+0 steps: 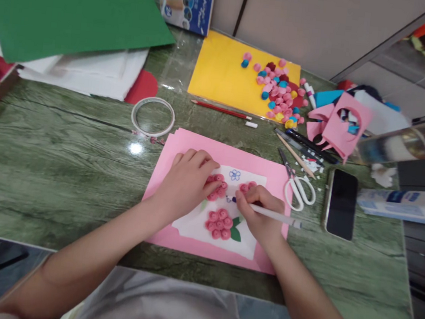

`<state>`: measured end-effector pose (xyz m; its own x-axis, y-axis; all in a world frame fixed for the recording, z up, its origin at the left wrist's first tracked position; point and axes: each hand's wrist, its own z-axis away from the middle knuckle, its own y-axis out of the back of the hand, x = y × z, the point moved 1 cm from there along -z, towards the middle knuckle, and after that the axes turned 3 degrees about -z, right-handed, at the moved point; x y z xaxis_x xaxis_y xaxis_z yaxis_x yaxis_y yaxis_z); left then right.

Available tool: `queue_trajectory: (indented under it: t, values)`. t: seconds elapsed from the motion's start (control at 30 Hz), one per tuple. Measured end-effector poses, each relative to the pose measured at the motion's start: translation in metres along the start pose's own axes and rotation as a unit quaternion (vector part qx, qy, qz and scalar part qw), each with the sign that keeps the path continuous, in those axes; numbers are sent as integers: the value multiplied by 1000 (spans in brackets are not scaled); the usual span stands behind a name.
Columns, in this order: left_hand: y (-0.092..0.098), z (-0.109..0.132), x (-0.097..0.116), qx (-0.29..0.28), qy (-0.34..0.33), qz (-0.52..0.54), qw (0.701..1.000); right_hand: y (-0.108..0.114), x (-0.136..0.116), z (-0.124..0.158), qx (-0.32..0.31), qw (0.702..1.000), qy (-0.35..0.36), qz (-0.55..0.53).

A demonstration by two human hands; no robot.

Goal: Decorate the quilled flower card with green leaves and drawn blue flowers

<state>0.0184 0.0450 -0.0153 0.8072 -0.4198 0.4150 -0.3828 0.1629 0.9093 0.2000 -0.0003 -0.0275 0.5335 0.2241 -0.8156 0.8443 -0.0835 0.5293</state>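
Observation:
My right hand point(262, 209) grips a white marker point(273, 213), its dark-blue tip against a white sheet point(190, 230). Small blue marks lie at the tip, and a blue drawn flower point(234, 175) is above them. Resting on the sheet's left side, my left hand point(186, 182) has its fingers apart, with the thumb beside a pink paper flower cluster point(217, 189). Another pink cluster point(248, 186) is partly behind my right hand. Lower down sits a third cluster point(220, 224) with green paper leaves point(235, 231). Beneath the sheet lies pink paper point(184, 144).
Around the pink paper are a tape roll point(133, 115), a red pencil point(221, 109), scissors point(299, 193) and a phone point(341, 204). Yellow paper point(217, 72) carries many small paper rolls point(282, 93). Green paper point(76, 13) is at upper left. A white-and-blue carton point(403, 204) lies right.

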Motion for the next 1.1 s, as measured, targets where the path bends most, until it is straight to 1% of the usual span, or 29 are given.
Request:
queue_trajectory:
  t: [0.27, 0.4, 0.63, 0.87, 1.1]
  values:
    - [0, 0, 0, 0, -2, -2, 1000, 1, -4, -3, -7, 1000, 27, 7]
    - [0, 0, 0, 0, 0, -2, 1000, 1, -2, -3, -11, 1000, 28, 6]
    - [0, 0, 0, 1, 0, -2, 1000, 3, -2, -2, 11, 999, -26, -28]
    - [1, 0, 1, 2, -1, -3, 1000, 0, -1, -1, 1, 1000, 3, -8]
    - [1, -1, 1, -1, 0, -5, 1000, -2, 1, 0, 12, 1000, 21, -2]
